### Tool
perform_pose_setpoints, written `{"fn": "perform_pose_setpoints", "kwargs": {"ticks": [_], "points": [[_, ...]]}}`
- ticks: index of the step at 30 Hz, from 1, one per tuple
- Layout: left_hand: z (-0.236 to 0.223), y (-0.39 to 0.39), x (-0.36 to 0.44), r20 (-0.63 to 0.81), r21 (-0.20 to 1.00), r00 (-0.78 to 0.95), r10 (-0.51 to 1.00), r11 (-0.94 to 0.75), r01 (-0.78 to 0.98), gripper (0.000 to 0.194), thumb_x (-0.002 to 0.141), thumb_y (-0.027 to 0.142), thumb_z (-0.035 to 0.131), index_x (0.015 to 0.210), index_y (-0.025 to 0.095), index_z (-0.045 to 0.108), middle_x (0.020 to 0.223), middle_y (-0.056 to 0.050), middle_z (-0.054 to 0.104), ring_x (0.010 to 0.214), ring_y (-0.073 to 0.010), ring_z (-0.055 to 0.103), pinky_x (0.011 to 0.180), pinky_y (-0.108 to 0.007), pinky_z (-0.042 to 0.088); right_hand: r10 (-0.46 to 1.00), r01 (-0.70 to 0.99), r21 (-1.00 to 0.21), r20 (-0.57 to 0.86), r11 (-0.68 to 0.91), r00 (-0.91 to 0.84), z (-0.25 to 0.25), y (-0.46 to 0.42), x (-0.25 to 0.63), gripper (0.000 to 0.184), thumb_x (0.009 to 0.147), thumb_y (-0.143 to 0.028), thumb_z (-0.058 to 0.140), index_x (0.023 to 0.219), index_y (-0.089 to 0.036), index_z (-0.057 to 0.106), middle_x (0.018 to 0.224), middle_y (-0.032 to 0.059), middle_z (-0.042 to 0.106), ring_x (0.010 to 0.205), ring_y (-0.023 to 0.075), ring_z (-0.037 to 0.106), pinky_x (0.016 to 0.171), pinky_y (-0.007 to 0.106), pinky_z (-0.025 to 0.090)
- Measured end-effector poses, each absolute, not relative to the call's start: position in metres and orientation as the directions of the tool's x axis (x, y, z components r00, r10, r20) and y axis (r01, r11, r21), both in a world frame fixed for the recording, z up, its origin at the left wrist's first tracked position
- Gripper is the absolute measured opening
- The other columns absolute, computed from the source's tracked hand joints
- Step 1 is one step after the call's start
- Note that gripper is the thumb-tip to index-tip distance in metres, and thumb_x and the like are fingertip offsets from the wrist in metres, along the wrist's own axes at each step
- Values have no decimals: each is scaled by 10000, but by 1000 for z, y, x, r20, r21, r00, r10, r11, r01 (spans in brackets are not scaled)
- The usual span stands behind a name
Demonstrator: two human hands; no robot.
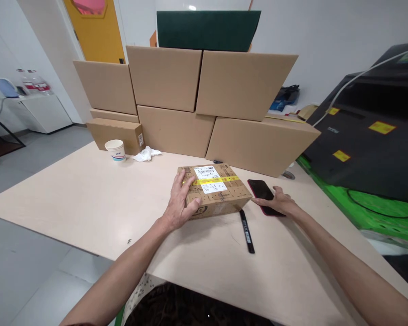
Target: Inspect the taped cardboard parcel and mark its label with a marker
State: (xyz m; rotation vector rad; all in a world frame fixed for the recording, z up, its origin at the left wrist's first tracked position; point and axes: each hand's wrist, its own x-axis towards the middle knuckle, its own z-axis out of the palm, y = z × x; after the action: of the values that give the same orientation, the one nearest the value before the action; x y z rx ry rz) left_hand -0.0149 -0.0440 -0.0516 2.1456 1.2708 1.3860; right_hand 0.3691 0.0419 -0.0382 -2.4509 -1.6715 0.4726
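A taped cardboard box (231, 192) with a white shipping label and a yellow strip lies on the table in front of me. My left hand (182, 201) holds its left end, fingers on the top and thumb by the front edge. Just right of the box is a dark phone (258, 186) with a red edge, lying flat. My right hand (280, 201) is closed over the phone, thumb across it towards the box and fingertips at its far right edge. A black marker pen (247, 233) lies between the box and my body.
Large cardboard boxes (177, 131) are stacked along the table's back, topped by a dark green box (207, 31). A paper cup (116, 151) and crumpled tissue (147, 154) stand at the back left. A big black case (370, 127) is beyond the right table edge.
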Motion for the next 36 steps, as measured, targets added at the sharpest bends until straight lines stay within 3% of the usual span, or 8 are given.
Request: {"fn": "perform_pose_setpoints", "kwargs": {"ticks": [4,8,12,19,22,24,26,36], "points": [[-52,-44,-14,592,636,146,792,-571,519,675,971,597,534,1554,278,420,1716,-168,186,1599,-424,151,1252,-687,193,916,717,-593,-95,-366,389,-40,42,376,1216,439,-600,905,1447,-60,490,1306,330,652,1216,510,629,951,591,524],[-53,-45,-11,583,640,140,800,-559,528,673,976,596,517,1555,268,416,1720,-169,172,1604,-411,142,1257,-670,194,928,414,-882,-66,-226,367,-48,33,376,659,400,-489,927,916,-150,698,815,142,753,782,370,727,651,495,590],[-50,-47,-12,640,580,118,759,-578,574,629,986,532,527,1543,262,420,1701,-171,234,1588,-395,212,1242,-649,252,922,263,-960,13,-97,388,-50,19,366,531,496,-588,863,780,-195,645,688,35,701,619,237,681,542,387,587],[-21,-69,0,949,112,148,279,-736,667,419,924,296,624,1335,219,594,1305,-149,660,1239,-309,608,1063,-523,483,906,-222,-940,156,259,394,1,-30,311,506,612,-483,927,1008,-211,769,902,21,791,718,155,733,638,256,629],[-7,-89,28,886,324,219,409,-883,340,351,987,252,550,1327,185,611,999,-95,732,878,-202,687,745,-338,577,927,-354,-899,127,258,354,21,-51,272,574,578,-414,968,1087,-238,769,953,11,807,717,141,737,617,229,616],[1,-100,49,583,750,261,770,-633,194,424,1050,352,475,1408,144,562,971,-100,729,738,-157,668,663,-296,563,941,-403,-883,114,243,318,26,-60,248,606,582,-396,970,1128,-241,756,902,8,808,661,142,725,592,242,611],[6,-105,66,295,945,344,891,-326,34,600,1054,482,449,1523,109,425,851,-61,704,655,-141,655,644,-290,568,957,-418,-882,112,219,266,23,-65,230,593,644,-410,940,1172,-233,736,860,10,803,632,151,717,588,268,613],[-16,-98,81,240,928,277,930,-137,-346,687,952,575,627,1401,97,421,707,2,644,573,-125,642,579,-244,562,952,-241,-922,285,305,115,6,-71,215,523,826,-473,797,1268,-214,694,1088,94,797,952,267,765,773,393,650]]}}
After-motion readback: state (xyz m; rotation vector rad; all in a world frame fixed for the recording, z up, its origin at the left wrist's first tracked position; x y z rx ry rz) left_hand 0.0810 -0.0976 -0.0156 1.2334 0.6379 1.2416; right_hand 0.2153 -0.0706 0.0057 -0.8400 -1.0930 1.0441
